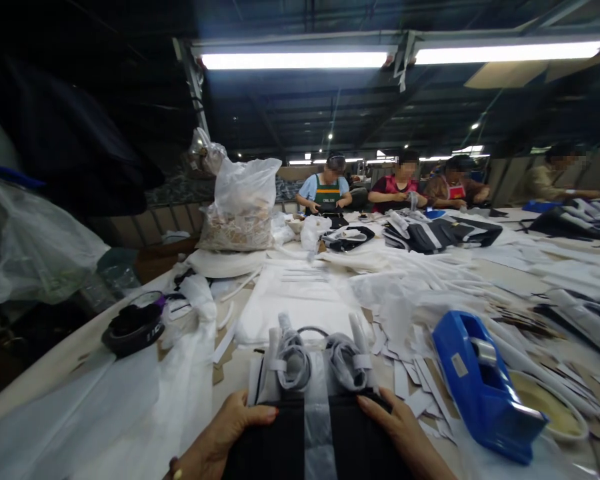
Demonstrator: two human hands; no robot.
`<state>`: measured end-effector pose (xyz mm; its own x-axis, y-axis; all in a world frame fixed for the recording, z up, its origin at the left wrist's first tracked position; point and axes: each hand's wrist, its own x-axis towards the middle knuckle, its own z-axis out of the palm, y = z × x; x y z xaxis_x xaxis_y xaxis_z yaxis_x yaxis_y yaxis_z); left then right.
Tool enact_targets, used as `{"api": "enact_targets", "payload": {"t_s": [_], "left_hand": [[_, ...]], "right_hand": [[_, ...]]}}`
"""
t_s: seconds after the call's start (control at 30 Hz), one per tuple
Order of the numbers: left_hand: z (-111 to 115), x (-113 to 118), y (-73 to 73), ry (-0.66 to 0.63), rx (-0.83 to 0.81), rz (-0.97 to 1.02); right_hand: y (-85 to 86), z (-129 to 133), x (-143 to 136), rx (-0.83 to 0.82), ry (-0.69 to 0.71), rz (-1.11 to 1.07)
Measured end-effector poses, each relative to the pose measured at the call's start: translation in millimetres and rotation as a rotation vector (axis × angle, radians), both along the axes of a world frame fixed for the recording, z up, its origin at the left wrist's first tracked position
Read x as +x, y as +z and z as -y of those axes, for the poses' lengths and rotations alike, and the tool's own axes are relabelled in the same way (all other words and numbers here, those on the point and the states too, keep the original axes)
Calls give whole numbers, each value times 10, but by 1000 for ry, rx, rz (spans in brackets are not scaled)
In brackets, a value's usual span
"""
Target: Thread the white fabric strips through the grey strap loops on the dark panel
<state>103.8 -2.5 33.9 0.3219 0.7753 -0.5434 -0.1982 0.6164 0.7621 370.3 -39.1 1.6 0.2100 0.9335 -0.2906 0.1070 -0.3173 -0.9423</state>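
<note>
At the near edge of the table, a black bag (280, 443) lies between my hands, with coiled grey straps (294, 360) wrapped in clear film at its far end. A pale translucent strip runs down its middle. My left hand (230, 420) grips the bag's left side, thumb on top and fingers mostly hidden beneath. On the right side, my right hand (400, 423) holds it the same way, its thumb pressed near the upper corner. Beyond the straps lies a stack of white plastic sheets (280, 300).
A blue tape dispenser (480, 387) stands at the right, beside a round bowl (550, 407). White card pieces (420, 400) are scattered near it. Rolls of tape (133, 330) lie at the left. Farther back are a filled clear sack (240, 213), other black bags (430, 233) and several co-workers.
</note>
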Motion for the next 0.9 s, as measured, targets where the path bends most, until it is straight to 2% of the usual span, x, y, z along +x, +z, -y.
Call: {"api": "enact_targets", "payload": {"t_s": [0.07, 0.13, 0.17, 0.23, 0.27, 0.3, 0.37, 0.4, 0.47, 0.6, 0.73, 0.9], "left_hand": [[-17, -10, -9, 6, -5, 3], [-32, -19, -22, 18, 4, 4], [-39, -21, -31, 18, 15, 11], [-47, -18, -51, 14, 39, 25], [-49, -14, -61, 15, 48, 25], [-47, -10, -69, 23, 50, 17], [-39, -1, -79, 53, 50, -6], [-33, 1, -82, 61, 54, -8], [-23, -1, -90, 61, 77, 8], [-34, -24, -145, 52, 110, -7], [-69, -40, -208, 26, 124, -23], [-108, -46, -212, -18, 109, -62]], "right_hand": [[-131, -32, 45, 14, -13, 100], [-224, -24, 69, 91, -81, 295], [-241, -6, 62, 175, -142, 441], [-199, 38, -9, 454, -213, 774], [-143, 50, -78, 631, -180, 926], [-72, 47, -169, 797, -91, 1050], [92, -19, -394, 1012, 180, 1202], [171, -80, -513, 1029, 291, 1249], [306, -231, -726, 938, 420, 1299], [470, -448, -940, 748, 570, 1263], [487, -445, -1013, 700, 583, 1212], [347, -425, -1093, 585, 524, 1135]]}}
